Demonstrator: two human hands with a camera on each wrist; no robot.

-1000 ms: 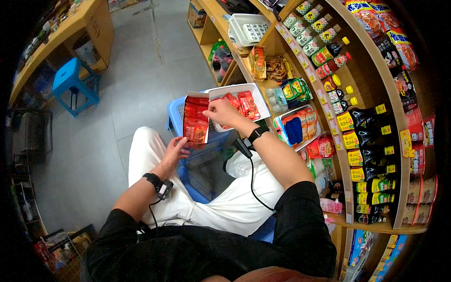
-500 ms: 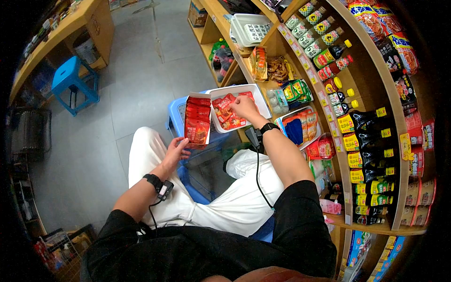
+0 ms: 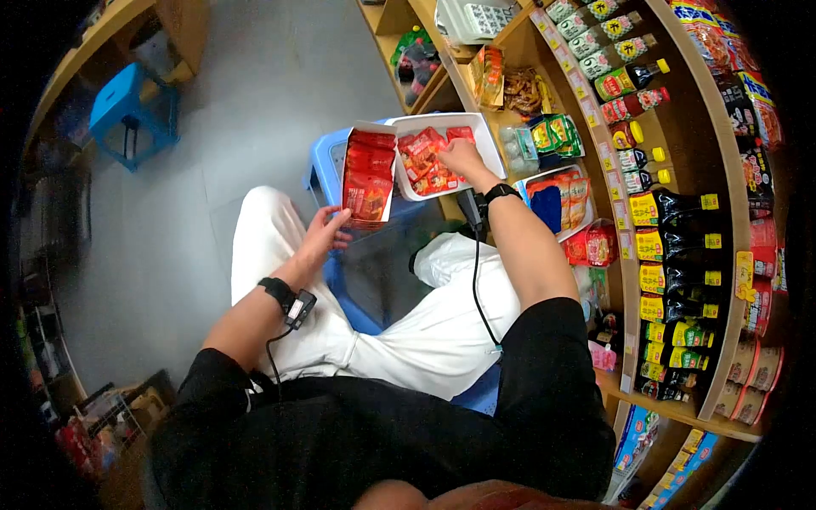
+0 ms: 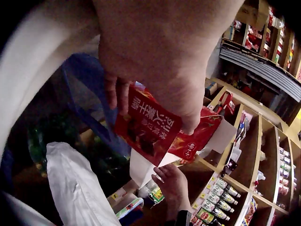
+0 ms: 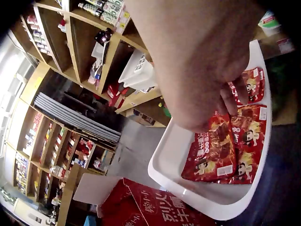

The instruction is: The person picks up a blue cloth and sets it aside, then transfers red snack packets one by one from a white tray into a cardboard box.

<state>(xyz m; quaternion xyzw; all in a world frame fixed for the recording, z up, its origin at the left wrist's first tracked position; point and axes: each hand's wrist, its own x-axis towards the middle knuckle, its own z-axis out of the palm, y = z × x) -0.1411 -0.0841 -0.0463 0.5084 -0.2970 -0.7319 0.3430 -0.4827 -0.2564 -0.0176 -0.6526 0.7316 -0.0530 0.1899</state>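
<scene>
Upright on the blue stool (image 3: 323, 161), an open red box (image 3: 369, 183) holds red packets. My left hand (image 3: 321, 240) grips its near left corner; in the left wrist view the thumb of my left hand (image 4: 164, 61) lies on the printed red box (image 4: 146, 125). My right hand (image 3: 463, 160) is over the white tray (image 3: 486, 140) beside the box, its fingers bent down at the red packets (image 3: 421, 153). In the right wrist view the fingers of my right hand (image 5: 207, 70) touch packets (image 5: 218, 146); its thumb tip is hidden, and whether it pinches one cannot be told.
Shelves on the right carry sauce bottles (image 3: 671, 242) and bagged noodles (image 3: 701, 34). Another tray of packets (image 3: 578, 200) and green packets (image 3: 557, 136) lie near my right forearm. A second blue stool (image 3: 132, 110) stands on the grey floor (image 3: 263, 93) at the left.
My right hand has moved from the red box to the white tray, then farther right over it. My left hand keeps its grip on the box. The head view has shifted slightly.
</scene>
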